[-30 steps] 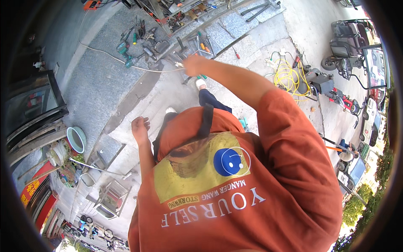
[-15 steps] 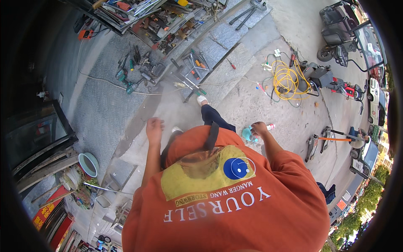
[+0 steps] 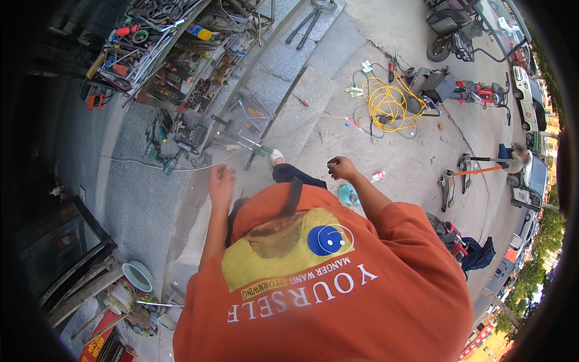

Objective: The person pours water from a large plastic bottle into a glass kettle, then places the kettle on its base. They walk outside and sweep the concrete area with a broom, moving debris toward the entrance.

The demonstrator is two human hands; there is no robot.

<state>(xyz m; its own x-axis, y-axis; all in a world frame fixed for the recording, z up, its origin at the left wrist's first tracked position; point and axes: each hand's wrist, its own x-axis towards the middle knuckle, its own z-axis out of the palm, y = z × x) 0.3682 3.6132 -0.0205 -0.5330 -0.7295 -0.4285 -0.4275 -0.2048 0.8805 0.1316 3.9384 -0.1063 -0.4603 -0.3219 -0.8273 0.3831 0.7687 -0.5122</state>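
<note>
My left hand (image 3: pixel 222 181) hangs in the air at the left, fingers loosely bent and a little apart, with nothing seen in them. In front of it, long metal rods with green handles (image 3: pixel 265 148) lie across a metal frame by my foot. My right hand (image 3: pixel 341 169) is raised ahead of my body, its fingers loosely curled and the thumb apart, and I see nothing in it. A small bottle with a red-and-white label (image 3: pixel 378 175) lies on the ground beyond that hand. Near the right forearm is a teal object (image 3: pixel 348 193), partly hidden.
Power tools (image 3: pixel 172 142) lie at the left, below a rack crowded with hand tools (image 3: pixel 181 66). A coiled yellow hose (image 3: pixel 389 105) and a floor jack (image 3: pixel 447 190) are on the right. A pale basin (image 3: pixel 137 276) stands lower left; a person (image 3: pixel 512 155) is far right.
My right hand has moved inward and forward, away from the bottle and teal object. The view has shifted, so the tools sit further left. My left hand keeps nearly the same pose.
</note>
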